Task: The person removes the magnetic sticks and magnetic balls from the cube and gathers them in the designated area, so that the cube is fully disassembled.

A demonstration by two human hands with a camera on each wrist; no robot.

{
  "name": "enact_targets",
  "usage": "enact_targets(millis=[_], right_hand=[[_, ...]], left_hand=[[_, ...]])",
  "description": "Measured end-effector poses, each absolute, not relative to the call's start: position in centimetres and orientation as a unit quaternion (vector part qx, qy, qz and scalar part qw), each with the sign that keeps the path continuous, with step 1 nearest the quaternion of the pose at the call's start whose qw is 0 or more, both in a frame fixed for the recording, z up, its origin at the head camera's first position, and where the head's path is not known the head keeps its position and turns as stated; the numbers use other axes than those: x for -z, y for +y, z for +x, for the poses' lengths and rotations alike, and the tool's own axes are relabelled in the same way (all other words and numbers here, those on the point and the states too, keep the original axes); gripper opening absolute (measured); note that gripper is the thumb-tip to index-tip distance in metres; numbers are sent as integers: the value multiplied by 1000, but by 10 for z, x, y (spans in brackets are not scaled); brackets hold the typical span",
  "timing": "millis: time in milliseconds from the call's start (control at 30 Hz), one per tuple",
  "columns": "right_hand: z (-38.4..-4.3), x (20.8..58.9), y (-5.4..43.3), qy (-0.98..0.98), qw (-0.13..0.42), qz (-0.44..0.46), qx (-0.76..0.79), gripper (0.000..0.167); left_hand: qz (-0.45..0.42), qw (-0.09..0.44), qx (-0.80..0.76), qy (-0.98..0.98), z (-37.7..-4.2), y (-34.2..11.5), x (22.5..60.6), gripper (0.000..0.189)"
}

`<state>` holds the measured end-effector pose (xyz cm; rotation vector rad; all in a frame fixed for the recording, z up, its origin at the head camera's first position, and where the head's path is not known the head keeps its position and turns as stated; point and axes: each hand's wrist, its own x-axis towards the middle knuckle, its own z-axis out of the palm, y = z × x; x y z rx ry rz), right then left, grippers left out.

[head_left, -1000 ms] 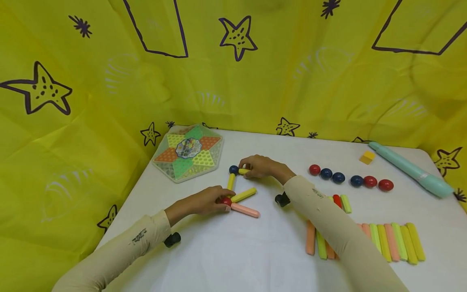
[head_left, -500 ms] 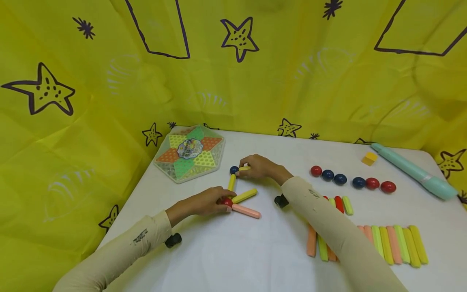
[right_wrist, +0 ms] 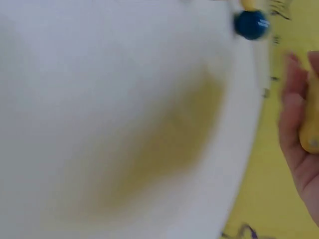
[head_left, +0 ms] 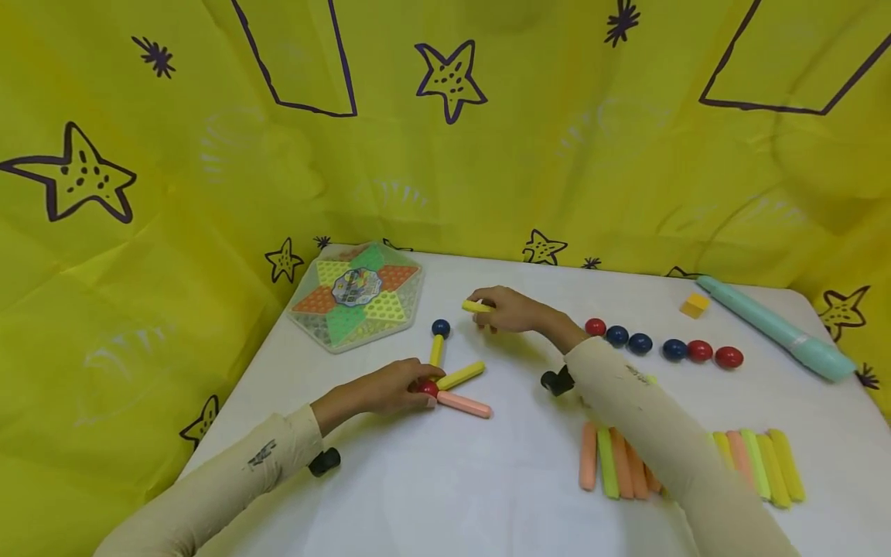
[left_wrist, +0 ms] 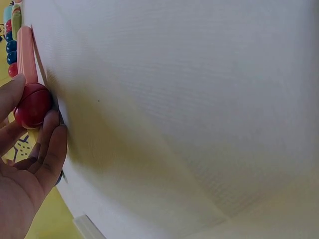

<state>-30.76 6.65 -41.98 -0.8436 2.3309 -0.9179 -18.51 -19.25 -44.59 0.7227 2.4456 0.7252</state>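
Note:
My left hand (head_left: 397,387) grips a red ball (left_wrist: 34,107) between thumb and fingers, low at the table. From this ball a pink stick (head_left: 465,404) and a yellow stick (head_left: 462,376) point out to the right. Another yellow stick (head_left: 436,350) runs away from it to a dark blue ball (head_left: 441,329). My right hand (head_left: 515,309) pinches a separate short yellow stick (head_left: 476,306), held apart from the blue ball, to its right. In the right wrist view that stick (right_wrist: 311,119) is partly cut off by the frame edge.
A hexagonal Chinese checkers board (head_left: 355,298) lies at the back left. Red and blue balls (head_left: 640,343) stand in a row to the right, near a yellow block (head_left: 694,305) and a teal roll (head_left: 776,325). Several coloured sticks (head_left: 755,464) lie at the front right, partly behind my right forearm.
My right hand has moved right and slightly back with the yellow stick, away from the blue ball it was next to. The left hand still holds the red ball in place.

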Motion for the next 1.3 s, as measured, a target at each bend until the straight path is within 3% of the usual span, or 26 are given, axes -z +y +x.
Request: enact_targets(millis=[133, 333, 567, 700, 1033, 1300], right_hand=[[-285, 395, 110, 832, 269, -305, 378, 50], [-228, 375, 193, 840, 245, -290, 387, 36], [-164, 392, 298, 878, 176, -216, 388, 38], [-140, 404, 354, 898, 187, -167, 361, 48], [-118, 428, 447, 945, 221, -16, 239, 70], [-111, 442, 461, 950, 212, 7, 230, 59]], left_hand=[[271, 237, -268, 894, -184, -193, 448, 48], [280, 227, -271, 892, -182, -195, 449, 48], [293, 214, -271, 892, -182, -200, 451, 49], [293, 215, -276, 890, -182, -199, 452, 49], [299, 209, -288, 886, -180, -199, 453, 50], [301, 206, -286, 886, -180, -198, 451, 51]])
